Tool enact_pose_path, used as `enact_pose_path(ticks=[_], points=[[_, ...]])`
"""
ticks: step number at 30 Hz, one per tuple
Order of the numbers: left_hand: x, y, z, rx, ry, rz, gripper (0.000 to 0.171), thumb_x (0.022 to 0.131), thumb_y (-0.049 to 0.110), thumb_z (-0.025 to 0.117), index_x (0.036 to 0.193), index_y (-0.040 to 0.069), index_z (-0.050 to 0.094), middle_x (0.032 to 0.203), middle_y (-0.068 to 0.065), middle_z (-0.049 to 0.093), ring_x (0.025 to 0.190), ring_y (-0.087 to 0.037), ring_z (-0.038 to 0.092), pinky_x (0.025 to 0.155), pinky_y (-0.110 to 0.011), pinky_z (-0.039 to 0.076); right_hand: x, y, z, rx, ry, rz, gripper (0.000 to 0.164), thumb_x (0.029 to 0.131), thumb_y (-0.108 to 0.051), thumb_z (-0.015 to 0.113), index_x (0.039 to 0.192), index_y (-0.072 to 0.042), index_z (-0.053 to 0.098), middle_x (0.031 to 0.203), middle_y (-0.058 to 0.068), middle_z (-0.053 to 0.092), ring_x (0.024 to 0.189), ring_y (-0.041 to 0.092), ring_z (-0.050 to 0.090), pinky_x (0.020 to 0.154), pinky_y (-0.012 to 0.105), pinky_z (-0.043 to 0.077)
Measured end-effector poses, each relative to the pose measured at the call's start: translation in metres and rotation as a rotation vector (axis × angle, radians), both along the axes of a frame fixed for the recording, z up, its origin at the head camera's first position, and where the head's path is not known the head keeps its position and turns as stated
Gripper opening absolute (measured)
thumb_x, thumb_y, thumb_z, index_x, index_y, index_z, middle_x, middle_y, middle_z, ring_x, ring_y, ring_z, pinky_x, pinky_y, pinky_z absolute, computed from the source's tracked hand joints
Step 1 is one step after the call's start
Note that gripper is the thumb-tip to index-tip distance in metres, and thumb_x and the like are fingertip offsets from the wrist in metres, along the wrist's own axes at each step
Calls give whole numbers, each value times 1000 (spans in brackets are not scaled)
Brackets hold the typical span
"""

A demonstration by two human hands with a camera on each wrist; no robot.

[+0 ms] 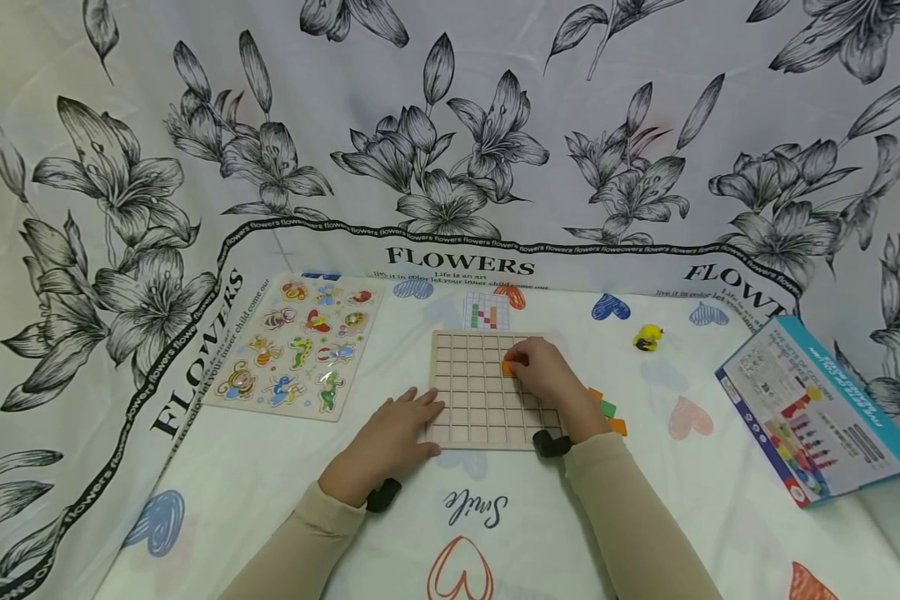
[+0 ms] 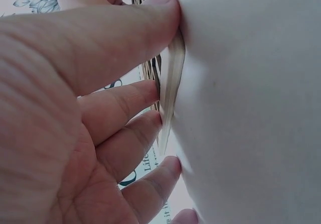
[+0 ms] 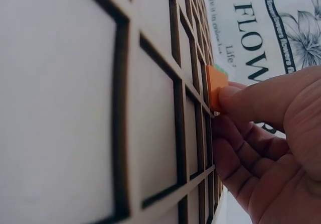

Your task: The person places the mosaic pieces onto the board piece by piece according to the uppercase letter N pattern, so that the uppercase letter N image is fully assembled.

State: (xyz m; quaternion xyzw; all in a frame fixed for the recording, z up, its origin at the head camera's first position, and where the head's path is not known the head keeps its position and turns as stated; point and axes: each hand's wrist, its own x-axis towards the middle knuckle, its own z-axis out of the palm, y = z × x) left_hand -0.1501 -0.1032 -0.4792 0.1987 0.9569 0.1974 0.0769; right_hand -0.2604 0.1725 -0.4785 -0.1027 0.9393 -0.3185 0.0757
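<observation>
A square wooden grid board (image 1: 468, 417) lies on the cloth between the hands. My right hand (image 1: 546, 379) is over its upper right part, pinching an orange square tile (image 3: 215, 86) between thumb and fingers. In the right wrist view the tile stands on edge, close against the grid bars. My left hand (image 1: 392, 435) rests at the board's left side, with fairly straight fingers and thumb touching its edge. Just beyond the board lies a small grid card (image 1: 498, 308) with coloured squares. Beside my right wrist are several loose tiles, among them a green tile (image 1: 607, 408).
To the left lies a wooden puzzle board (image 1: 311, 375) with insect pictures. A small yellow toy figure (image 1: 648, 337) stands at the back right. At the far right a blue and white box (image 1: 802, 425) leans at an angle. Flower-printed fabric (image 1: 450, 125) hangs behind.
</observation>
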Motion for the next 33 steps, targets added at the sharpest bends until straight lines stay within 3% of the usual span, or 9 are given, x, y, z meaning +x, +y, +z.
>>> enact_pose_path(ticks=[10, 15, 19, 23, 27, 33], points=[[-1, 2, -1, 7, -1, -4, 70, 83, 36, 82, 146, 17, 55, 158, -1, 41, 149, -34, 31, 119, -59, 25, -1, 4, -3, -2, 20, -14, 7, 97, -12, 67, 99, -13, 74, 102, 5, 63, 93, 23, 56, 85, 38, 51], [0, 3, 0, 4, -9, -7, 71, 83, 36, 82, 146, 16, 56, 158, -1, 41, 149, -34, 31, 119, -59, 26, 10, 17, 3, -64, 68, -53, 14, 99, -13, 63, 109, -11, 73, 111, 6, 63, 99, 24, 57, 90, 41, 51], [-1, 4, 0, 3, -15, -4, 71, 83, 37, 82, 146, 18, 55, 159, 0, 40, 150, -33, 30, 119, -58, 25, 23, 46, 16, -96, 89, -127, 23, 101, -15, 59, 121, -9, 69, 118, 9, 62, 102, 26, 58, 86, 43, 52], [-1, 3, -1, -15, -15, 5, 71, 84, 38, 81, 147, 19, 54, 159, 2, 39, 150, -32, 29, 120, -58, 24, 34, 81, 24, -46, 14, -216, 29, 101, -20, 59, 128, -10, 66, 120, 10, 60, 101, 28, 56, 80, 38, 54], [-1, 2, -2, -28, -12, 7, 70, 84, 38, 80, 147, 19, 54, 159, 1, 39, 150, -32, 30, 119, -58, 25, 45, 109, 21, -3, -103, -288, 32, 101, -25, 61, 130, -11, 64, 119, 11, 59, 96, 28, 55, 77, 33, 53], [-1, 2, -1, -35, -20, 12, 71, 85, 38, 80, 147, 19, 54, 160, 1, 39, 150, -32, 29, 120, -58, 24, 56, 124, 5, -6, -170, -292, 33, 99, -30, 64, 126, -10, 66, 112, 11, 61, 95, 26, 54, 75, 29, 53]])
